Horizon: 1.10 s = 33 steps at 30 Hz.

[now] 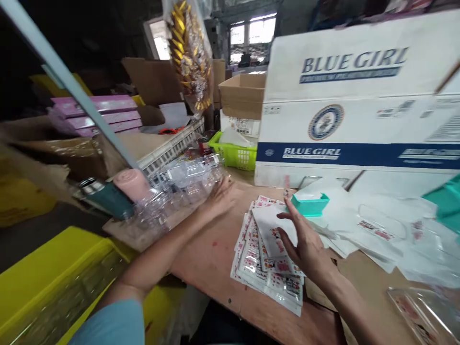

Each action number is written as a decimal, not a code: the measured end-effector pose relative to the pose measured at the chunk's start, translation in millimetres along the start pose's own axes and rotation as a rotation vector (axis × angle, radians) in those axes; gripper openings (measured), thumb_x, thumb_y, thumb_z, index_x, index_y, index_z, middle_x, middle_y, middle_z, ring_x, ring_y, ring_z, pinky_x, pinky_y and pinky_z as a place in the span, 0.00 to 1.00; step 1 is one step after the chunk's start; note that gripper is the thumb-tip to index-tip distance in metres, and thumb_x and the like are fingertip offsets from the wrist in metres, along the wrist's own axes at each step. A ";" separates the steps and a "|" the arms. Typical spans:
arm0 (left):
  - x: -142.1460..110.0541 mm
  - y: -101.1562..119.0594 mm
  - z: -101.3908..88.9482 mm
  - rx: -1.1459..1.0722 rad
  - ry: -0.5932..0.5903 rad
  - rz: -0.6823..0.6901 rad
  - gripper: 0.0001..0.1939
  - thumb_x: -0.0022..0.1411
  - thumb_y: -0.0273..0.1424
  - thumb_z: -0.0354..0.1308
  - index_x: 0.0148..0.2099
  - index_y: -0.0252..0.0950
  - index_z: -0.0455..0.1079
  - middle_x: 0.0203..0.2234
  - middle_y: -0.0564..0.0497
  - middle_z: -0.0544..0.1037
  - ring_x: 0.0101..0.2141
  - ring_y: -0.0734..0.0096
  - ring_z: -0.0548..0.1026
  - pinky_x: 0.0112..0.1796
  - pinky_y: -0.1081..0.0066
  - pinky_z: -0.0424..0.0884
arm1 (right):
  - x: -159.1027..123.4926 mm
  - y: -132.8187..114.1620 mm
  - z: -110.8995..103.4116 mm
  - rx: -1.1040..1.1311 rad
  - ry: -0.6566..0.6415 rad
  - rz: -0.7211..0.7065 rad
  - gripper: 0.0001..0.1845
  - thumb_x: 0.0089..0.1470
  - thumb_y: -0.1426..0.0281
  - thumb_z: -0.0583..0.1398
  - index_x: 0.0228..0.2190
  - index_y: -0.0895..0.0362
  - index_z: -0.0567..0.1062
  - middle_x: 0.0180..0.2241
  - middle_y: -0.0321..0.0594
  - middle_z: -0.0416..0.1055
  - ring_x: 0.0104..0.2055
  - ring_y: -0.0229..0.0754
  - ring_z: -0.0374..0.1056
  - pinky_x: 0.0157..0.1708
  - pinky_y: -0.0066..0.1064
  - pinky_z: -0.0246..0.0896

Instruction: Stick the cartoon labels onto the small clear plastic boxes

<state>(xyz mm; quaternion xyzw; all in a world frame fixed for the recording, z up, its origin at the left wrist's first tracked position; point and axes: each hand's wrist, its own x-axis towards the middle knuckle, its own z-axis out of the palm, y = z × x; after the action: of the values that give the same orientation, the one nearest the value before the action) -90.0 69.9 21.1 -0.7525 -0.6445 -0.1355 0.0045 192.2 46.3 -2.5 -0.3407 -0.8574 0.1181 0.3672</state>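
Observation:
My left hand (222, 195) reaches across the table beside a row of clear plastic boxes (179, 179). Motion smears its fingers, so I cannot tell whether they hold anything. My right hand (305, 242) hovers over a fanned pile of printed sticker sheets (251, 256), thumb and fingers apart. A small clear sticker (286, 186) with red print appears to cling upright to its index fingertip. On top of the pile lies a white backing sheet (268, 230). Just beyond the right hand stands a turquoise tray (311, 206) with white paper in it.
A white carton wall (323, 91) rises behind the table. Loose white backing papers (345, 220) spread at right, near a clear plastic case (424, 311). A green bottle (108, 201), a pink cup (131, 184) and a grey pole (82, 96) stand left; a lime basket (237, 155) sits behind.

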 end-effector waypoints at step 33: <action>-138.1 98.7 15.8 -2.232 -0.163 -0.558 0.17 0.63 0.42 0.61 0.47 0.35 0.75 0.41 0.45 0.82 0.41 0.63 0.80 0.40 0.67 0.77 | -17.3 -55.1 28.0 0.628 -0.236 0.254 0.61 0.51 0.62 0.68 0.69 0.53 0.34 0.51 0.52 0.67 0.48 0.49 0.68 0.47 0.44 0.68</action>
<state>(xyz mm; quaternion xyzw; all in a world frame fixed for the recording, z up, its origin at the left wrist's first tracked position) -9.3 -77.7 -6.5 -0.1751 -0.3082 -0.5775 -0.7354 153.5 -4.8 -6.7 -0.2992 -0.7666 0.4590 0.3348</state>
